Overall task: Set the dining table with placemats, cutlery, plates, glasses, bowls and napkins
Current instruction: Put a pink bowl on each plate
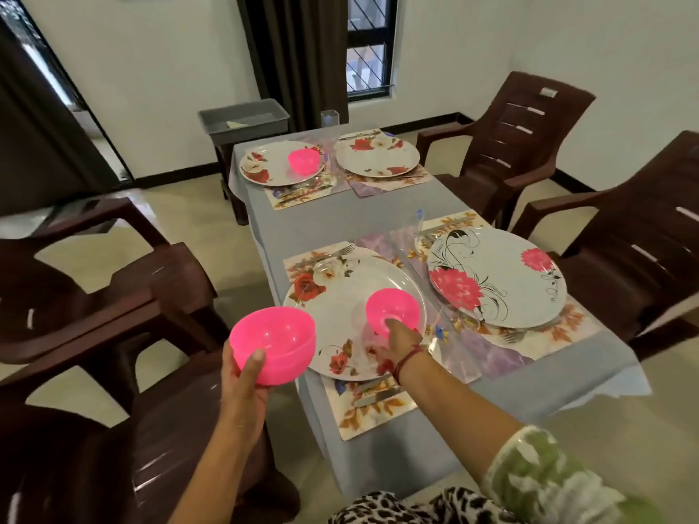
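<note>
Three pink bowls, head view. First bowl [273,344]: gripped in left hand [244,376]. Second bowl [393,310]: rim pinched by right hand [397,342], resting on near plate [340,293]. Third bowl [304,160]: far beyond both hands, on far plate [264,166].

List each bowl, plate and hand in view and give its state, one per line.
Left hand: grips held bowl.
Held bowl: upright, in the air.
Right hand: grips rim of near bowl.
Near bowl: upright, on or just above near left plate.
Far bowl: upright on far left plate.
Far right plate: no bowl.
Near right plate: no bowl.
</note>
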Demonstrator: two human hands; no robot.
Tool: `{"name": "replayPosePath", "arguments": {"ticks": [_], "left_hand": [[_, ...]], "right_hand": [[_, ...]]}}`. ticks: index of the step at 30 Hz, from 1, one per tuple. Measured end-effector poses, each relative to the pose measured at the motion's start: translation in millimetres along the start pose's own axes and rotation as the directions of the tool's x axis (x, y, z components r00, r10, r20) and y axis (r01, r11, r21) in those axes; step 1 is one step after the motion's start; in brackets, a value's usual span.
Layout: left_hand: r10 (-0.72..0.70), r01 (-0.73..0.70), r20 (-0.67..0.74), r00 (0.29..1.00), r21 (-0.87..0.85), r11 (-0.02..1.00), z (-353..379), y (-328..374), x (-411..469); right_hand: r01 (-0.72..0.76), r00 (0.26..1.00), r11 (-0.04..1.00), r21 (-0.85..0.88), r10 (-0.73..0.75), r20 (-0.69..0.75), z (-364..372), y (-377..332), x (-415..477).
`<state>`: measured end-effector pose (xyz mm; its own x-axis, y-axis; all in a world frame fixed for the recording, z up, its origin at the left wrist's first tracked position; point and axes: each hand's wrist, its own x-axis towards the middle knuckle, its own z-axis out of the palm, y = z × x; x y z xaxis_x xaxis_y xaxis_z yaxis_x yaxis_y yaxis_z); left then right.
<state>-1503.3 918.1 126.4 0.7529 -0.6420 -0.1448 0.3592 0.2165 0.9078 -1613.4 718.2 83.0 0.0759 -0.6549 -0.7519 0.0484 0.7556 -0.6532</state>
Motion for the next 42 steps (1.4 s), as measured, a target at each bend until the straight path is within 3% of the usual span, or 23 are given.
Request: {"name": "replayPosePath", "arguments": {"ticks": [3,5,7,8,10,14,16,20,26,31,33,35,39,42], "left_hand": [[-0.014,0.014,0.023,1.0,0.011,1.0,8.1,-2.7,7.1],[-0.034,0.034,0.054,0.998,0.011,0.999,14.2,-3.8,9.5],[-0.054,0.052,0.104,0.993,0.024,0.998,22.0,-4.3,10.5],[-0.06,0.056,0.138,0.989,0.034,0.998,26.8,-4.2,10.6],[-0.077,0.07,0.218,0.973,0.038,0.997,39.9,-3.2,9.6],[-0.13,0.135,0.308,0.942,0.005,0.991,63.1,-2.0,9.7],[-0.147,0.147,0.345,0.927,0.026,0.989,70.9,-2.1,9.2],[-0.166,0.179,0.423,0.891,0.009,0.984,84.2,-3.7,8.8],[-0.111,0.129,0.494,0.862,-0.002,0.992,117.6,6.6,8.5],[-0.013,0.052,0.407,0.913,-0.084,0.995,166.0,0.3,14.5],[-0.006,0.048,0.344,0.939,-0.113,0.992,181.3,-4.6,18.6],[-0.002,0.041,0.281,0.96,-0.131,0.99,199.2,-14.6,26.1],[0.032,-0.01,0.161,0.986,-0.133,0.991,245.0,-34.2,38.1],[0.065,-0.059,0.055,0.996,-0.11,0.992,274.4,-45.1,45.0]], "right_hand": [[-0.074,0.99,0.995,0.069,0.065,0.125,-6.7,-2.5,-27.6],[-0.058,0.967,0.991,0.119,0.026,0.255,-10.3,-6.3,-56.1],[0.091,0.892,0.995,-0.033,-0.067,0.448,-12.2,-12.2,-85.2],[0.24,0.837,0.955,-0.175,-0.112,0.536,-13.0,-17.1,-96.9],[0.495,0.748,0.783,-0.375,-0.165,0.643,-16.8,-25.6,-114.6],[0.72,0.648,0.527,-0.451,-0.281,0.708,-28.4,-44.4,-136.9],[0.811,0.568,0.379,-0.447,-0.325,0.756,-36.0,-53.0,-142.6],[0.853,0.52,0.177,-0.491,-0.381,0.765,-43.7,-67.7,-148.7],[0.887,0.462,0.261,-0.381,-0.489,0.74,-62.1,-89.1,-143.6],[0.854,0.454,0.507,-0.115,-0.62,0.64,-78.0,-141.5,-123.0],[0.856,0.461,0.51,-0.081,-0.683,0.566,-90.9,-175.2,-102.5],[0.853,0.488,0.504,-0.132,-0.685,0.54,-110.1,-206.8,-58.5],[0.763,0.645,0.479,-0.433,-0.6,0.472,-145.6,-233.8,59.6],[0.698,0.707,0.385,-0.604,-0.501,0.499,-150.3,-234.1,132.2]]}}
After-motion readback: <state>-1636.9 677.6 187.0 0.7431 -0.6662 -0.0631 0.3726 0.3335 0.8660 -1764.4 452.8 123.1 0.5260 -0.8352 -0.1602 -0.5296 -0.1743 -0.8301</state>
